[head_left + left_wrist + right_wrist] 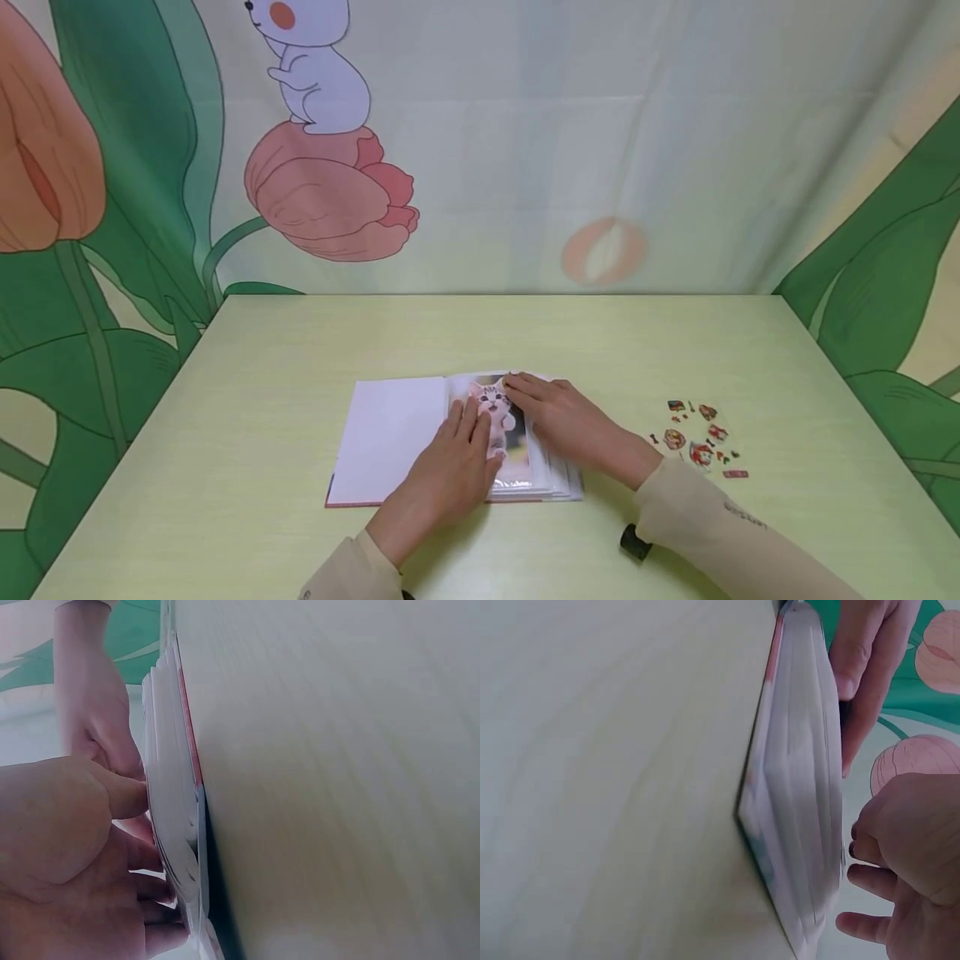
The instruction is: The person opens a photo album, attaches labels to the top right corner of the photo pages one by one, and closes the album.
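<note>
A small photo album (397, 433) with a red edge lies open on the table, its plain white inside cover on the left. On the right-hand page is a kitten picture (497, 410) behind a shiny clear sleeve. My left hand (450, 471) rests across the page's inner side, fingers extended over the kitten's left edge. With its fingertips at the picture's upper right corner, my right hand (566, 417) reaches in from the right and partly covers it. From the side, the stacked pages (802, 765) show as a thick block beneath the hands.
A clear sheet of small colourful stickers (701, 454) lies on the table right of my right forearm. A black object (636, 543) sits at the right sleeve's cuff. Behind the pale table (247, 375) hangs a curtain (480, 167) printed with tulips and a white animal.
</note>
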`<state>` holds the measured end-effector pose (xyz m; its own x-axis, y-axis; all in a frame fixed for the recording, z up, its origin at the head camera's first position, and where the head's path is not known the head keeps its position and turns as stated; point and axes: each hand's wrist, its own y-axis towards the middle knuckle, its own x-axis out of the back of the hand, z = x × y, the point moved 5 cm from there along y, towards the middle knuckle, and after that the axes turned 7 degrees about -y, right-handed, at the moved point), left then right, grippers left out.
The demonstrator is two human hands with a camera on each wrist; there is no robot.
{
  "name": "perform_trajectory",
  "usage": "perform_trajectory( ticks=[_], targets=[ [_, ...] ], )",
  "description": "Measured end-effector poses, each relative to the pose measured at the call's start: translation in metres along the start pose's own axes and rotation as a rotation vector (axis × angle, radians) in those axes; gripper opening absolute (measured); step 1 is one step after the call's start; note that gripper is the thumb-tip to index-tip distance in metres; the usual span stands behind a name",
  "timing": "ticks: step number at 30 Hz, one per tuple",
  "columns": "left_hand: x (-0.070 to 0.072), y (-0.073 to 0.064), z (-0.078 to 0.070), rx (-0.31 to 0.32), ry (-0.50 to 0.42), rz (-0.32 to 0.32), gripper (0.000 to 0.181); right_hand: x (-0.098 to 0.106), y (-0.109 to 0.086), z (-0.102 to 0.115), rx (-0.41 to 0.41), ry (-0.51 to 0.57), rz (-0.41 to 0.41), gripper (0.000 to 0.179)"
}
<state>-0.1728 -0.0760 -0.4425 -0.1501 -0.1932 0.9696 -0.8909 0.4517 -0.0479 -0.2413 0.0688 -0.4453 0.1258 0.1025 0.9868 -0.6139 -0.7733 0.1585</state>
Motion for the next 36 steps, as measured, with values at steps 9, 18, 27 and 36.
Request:
perform_trajectory(
  ticks=[9,18,27,36],
  targets=[
    [0.002,-0.001,-0.001,0.001,0.009,0.006,0.059,-0.002,0.0,0.005,0.031,-0.024,0.033,0.045],
    [0.001,0.0,-0.002,0.008,0.002,0.01,0.059,-0.005,0.001,-0.011,-0.067,-0.033,0.059,0.048],
    [0.002,-0.001,-0.002,0.009,0.001,0.005,0.059,-0.007,0.003,-0.019,-0.113,-0.008,0.073,0.046],
    [0.003,0.003,-0.002,0.037,-0.019,0.005,0.061,-0.006,0.0,-0.021,-0.127,0.016,0.043,0.045]
  ],
)
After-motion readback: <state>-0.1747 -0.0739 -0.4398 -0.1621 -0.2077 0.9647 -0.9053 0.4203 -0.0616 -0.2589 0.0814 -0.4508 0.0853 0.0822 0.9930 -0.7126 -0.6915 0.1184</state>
